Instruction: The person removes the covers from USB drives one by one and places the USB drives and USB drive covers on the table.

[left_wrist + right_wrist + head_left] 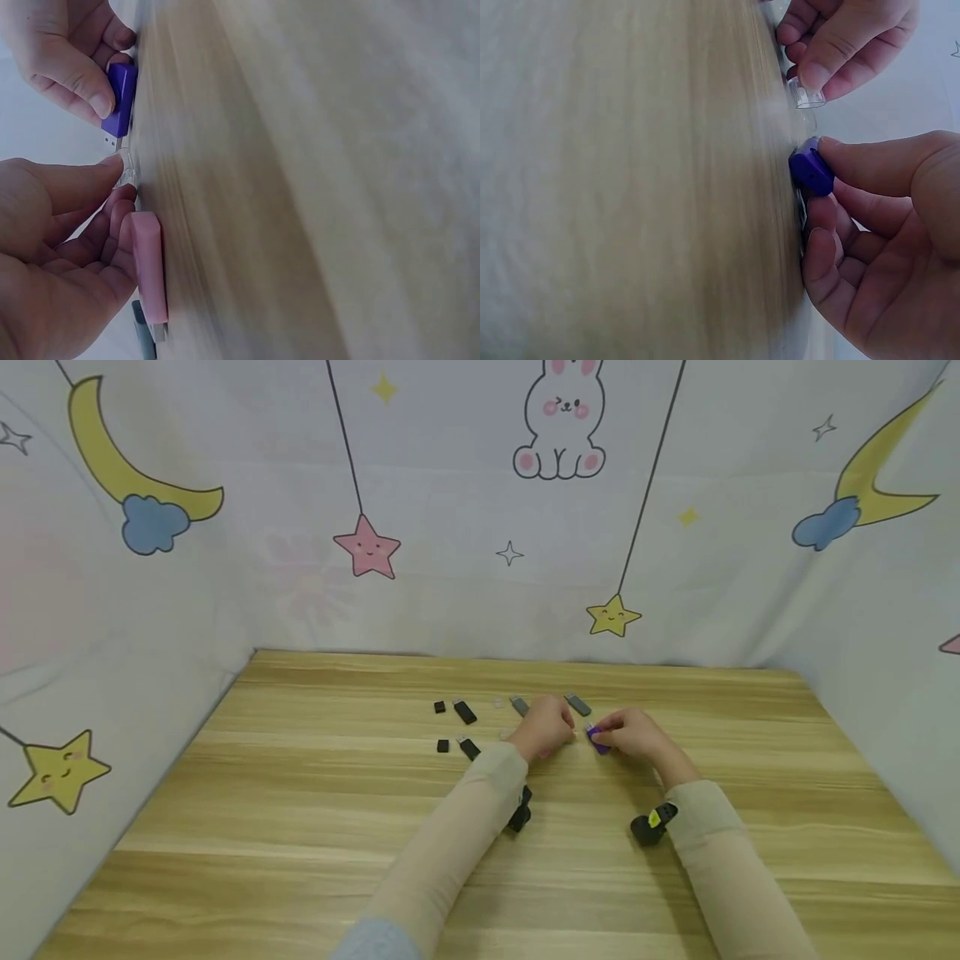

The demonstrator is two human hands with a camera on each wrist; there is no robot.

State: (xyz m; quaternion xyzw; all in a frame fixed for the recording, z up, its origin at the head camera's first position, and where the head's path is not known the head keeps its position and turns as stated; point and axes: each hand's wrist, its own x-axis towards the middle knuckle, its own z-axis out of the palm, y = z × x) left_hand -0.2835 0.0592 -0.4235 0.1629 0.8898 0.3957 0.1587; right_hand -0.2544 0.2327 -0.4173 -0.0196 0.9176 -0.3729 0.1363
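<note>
My right hand (633, 735) pinches a purple USB flash drive (120, 101) between thumb and fingers, just above the wooden table. Its metal plug points toward my left hand (543, 727). Between the left thumb and fingertips is a small clear plastic cap (805, 94), a short gap away from the plug. A pink USB flash drive (150, 266) lies right beside the left hand, mostly hidden by that hand in the head view. Grey flash drives (577, 704) lie just beyond the hands.
Left of the hands lie two black flash drives (465, 712), each with a black cap (439, 707) beside it. Another clear cap (498, 702) lies near a grey drive. The wooden table (262, 827) meets a printed cloth (450, 610) at its back and sides.
</note>
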